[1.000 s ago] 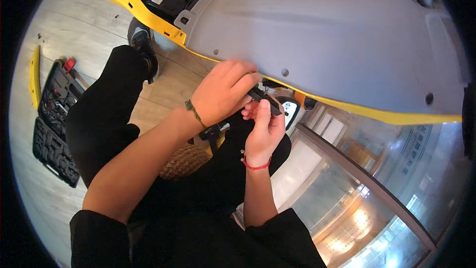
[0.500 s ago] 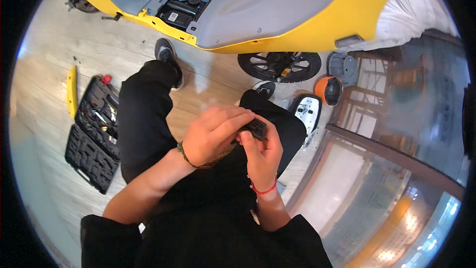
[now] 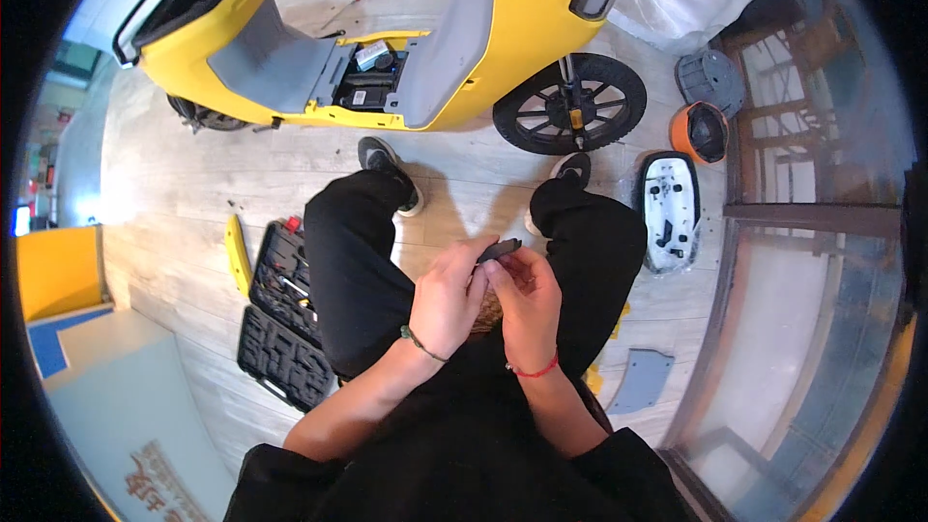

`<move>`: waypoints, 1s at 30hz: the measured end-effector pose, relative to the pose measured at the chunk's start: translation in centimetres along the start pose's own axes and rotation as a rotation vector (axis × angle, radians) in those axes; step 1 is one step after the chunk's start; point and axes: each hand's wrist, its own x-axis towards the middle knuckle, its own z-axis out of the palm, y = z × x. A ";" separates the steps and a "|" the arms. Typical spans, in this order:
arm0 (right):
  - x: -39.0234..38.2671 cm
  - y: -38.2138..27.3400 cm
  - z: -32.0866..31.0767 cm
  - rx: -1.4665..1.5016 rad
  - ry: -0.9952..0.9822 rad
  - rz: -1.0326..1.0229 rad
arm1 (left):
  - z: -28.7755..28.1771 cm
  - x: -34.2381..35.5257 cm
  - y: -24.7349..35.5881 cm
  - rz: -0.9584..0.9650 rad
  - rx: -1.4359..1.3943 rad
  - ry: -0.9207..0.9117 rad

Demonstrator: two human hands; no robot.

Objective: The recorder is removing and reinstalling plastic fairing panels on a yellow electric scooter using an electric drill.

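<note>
Between my two hands, above my lap, is a small flat black part (image 3: 500, 251) whose exact kind I cannot make out. My left hand (image 3: 447, 292), with a dark cord bracelet at the wrist, grips its left end with the fingertips. On the other end, the thumb and fingers of my right hand (image 3: 527, 304) pinch it; a red string circles that wrist. A yellow and grey electric scooter (image 3: 541, 24) stands in front of me. Its middle compartment (image 3: 372, 77) is uncovered and shows black parts inside.
An unfolded black toolbox (image 3: 285, 353) lies left of my leg beside a curved yellow panel (image 3: 237, 256). To the right are a white-and-black tray-like part (image 3: 669, 213), an orange round part (image 3: 698, 132), a grey round part (image 3: 710, 82), a grey panel (image 3: 643, 382) and a glass partition (image 3: 822, 208).
My view has swung, so more of the scooter and the floor shows. The black part has been turned and now appears thinner, with both hands still on it.
</note>
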 end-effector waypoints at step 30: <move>23.4 1.6 6.2 -0.875 -0.124 -0.370 | 2.4 20.6 -12.4 0.063 -0.191 0.110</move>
